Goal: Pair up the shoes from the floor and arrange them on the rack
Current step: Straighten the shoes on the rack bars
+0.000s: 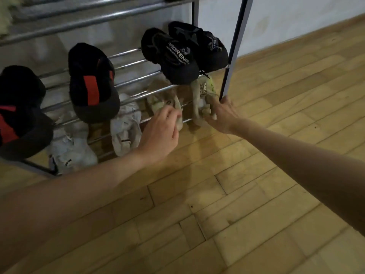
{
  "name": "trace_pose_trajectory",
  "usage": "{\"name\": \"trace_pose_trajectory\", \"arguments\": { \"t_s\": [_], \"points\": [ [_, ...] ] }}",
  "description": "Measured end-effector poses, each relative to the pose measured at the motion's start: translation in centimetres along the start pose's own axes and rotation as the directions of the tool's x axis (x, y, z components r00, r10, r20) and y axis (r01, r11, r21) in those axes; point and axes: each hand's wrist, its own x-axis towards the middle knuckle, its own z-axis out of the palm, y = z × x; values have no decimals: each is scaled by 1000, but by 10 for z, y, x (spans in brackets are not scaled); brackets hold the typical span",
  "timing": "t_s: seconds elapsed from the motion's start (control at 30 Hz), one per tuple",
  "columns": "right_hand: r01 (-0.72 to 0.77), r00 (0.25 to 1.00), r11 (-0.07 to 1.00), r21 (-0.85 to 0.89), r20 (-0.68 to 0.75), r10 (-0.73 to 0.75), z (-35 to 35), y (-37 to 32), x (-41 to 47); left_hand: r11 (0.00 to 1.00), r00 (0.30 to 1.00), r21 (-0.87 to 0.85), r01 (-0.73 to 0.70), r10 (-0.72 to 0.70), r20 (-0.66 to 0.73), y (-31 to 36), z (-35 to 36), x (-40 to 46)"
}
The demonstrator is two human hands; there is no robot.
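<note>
A metal shoe rack (136, 64) stands against the wall. On its bottom shelf lie two pale beige-green shoes. My left hand (161, 133) holds the heel of the left one (162, 97). My right hand (221, 113) grips the heel of the right one (201, 95), close to the rack's right leg (233, 46). Two white shoes (126, 127) (71, 149) lie further left on the same shelf. On the shelf above sit a black pair with white lettering (177, 54) and a black-and-red pair (92, 82) (17, 115).
Wooden parquet floor (256, 175) spreads in front of and to the right of the rack. A white wall (296, 16) runs behind. Higher rack bars (88, 18) cross the top, with something pale at the upper left corner.
</note>
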Motion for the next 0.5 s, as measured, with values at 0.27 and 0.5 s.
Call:
{"name": "trace_pose_trajectory", "arguments": {
  "t_s": [0.27,0.5],
  "points": [
    [-121,988,993,1,92,121,33,-7,46,962,939,205,178,-228,257,-28,30,9],
    [-89,988,979,184,-105,109,53,5,45,982,969,161,99,-132,209,-50,36,18]
  ]
}}
